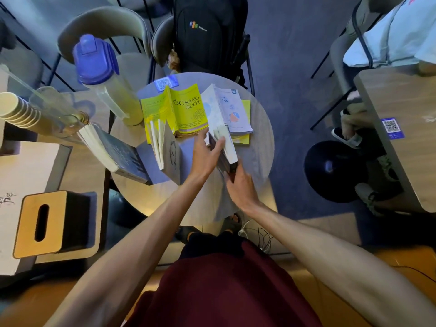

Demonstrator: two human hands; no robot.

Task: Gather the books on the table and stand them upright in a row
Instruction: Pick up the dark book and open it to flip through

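Single view: a wide-angle head-worn camera is looking steeply down from near above the round worktop (257, 161), which is sitting at centre frame, with the surrounding floor (290, 67) curving toward the edges.

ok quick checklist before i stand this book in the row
1. Grip on held book: ok, left hand and right hand both hold it.
2. Held book upright: not ok, tilted.
3. Bare table to set it on: ok, beside the right hand.
4. Row formed: not ok, yellow book and grey book stand apart at different angles.
5. All gathered: not ok, flat book lies under the white book.
6. Bottle out of the way: ok, far left.
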